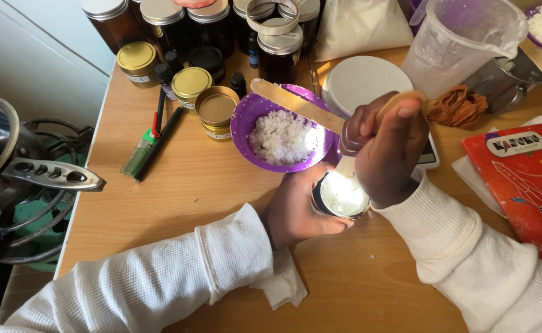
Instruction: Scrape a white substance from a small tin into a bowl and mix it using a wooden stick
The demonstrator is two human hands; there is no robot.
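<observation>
A small round tin (341, 196) of pale wax is clasped by the left hand (295, 209) on the wooden table (184, 185) | a flat wooden stick (351, 161) is pinched by the right hand (387, 148), tip dipped in the tin | just behind, a purple bowl (246, 120) of white flakes, another stick (295, 105) laid across it.

2 purple bowls (281, 132), 3 gold-lid tins (192, 83), 1 red booklet (524, 185), 1 lighter (140, 153).

Purple bowl (244, 126) of white flakes, green lighter (139, 153), red exercise book (527, 185), lidded amber jars (190, 83), clear measuring jug (453, 46).
</observation>
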